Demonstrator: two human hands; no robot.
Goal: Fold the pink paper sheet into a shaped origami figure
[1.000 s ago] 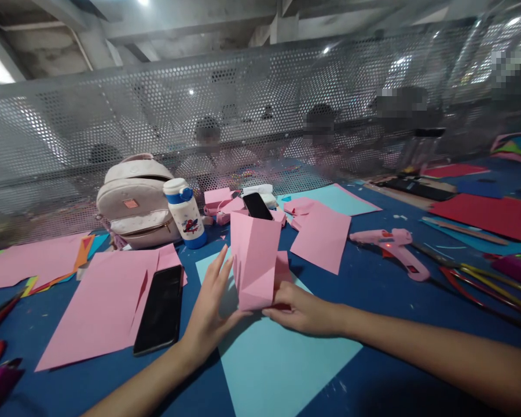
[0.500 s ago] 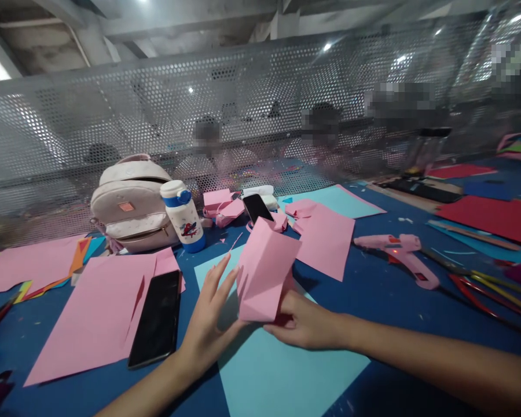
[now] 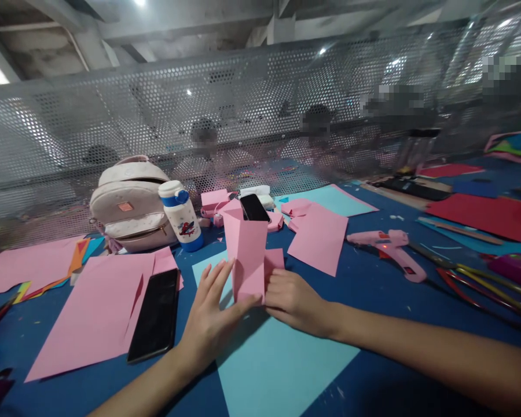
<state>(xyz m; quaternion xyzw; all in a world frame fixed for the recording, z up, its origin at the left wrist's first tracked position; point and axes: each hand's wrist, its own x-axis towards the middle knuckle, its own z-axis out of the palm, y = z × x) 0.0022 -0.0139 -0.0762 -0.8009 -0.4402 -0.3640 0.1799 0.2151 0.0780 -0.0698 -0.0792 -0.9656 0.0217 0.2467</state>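
Note:
A folded piece of pink paper point(image 3: 249, 260) stands upright, box-like, over a light blue sheet point(image 3: 282, 370). My left hand point(image 3: 217, 307) holds its left side, with the thumb across the bottom edge and the fingers extended along the side. On the lower right, my right hand point(image 3: 293, 298) has curled fingers on the paper, close to a flap that sticks out behind them. The right fingertips are partly hidden. A black phone point(image 3: 154, 315) lies left of my left hand on another pink sheet point(image 3: 91, 310).
A pink glue gun point(image 3: 393, 249) with a lit red light lies to the right, near scissors point(image 3: 473, 278). At the back stand a bottle point(image 3: 182, 220) and a pale backpack point(image 3: 130, 202). A second phone point(image 3: 255, 207) leans behind the folded paper. A perforated metal screen point(image 3: 252, 110) runs behind.
The folded paper has turned from tilted to upright and come lower. My left thumb now lies across its bottom edge, and my right hand has shifted to its lower right side.

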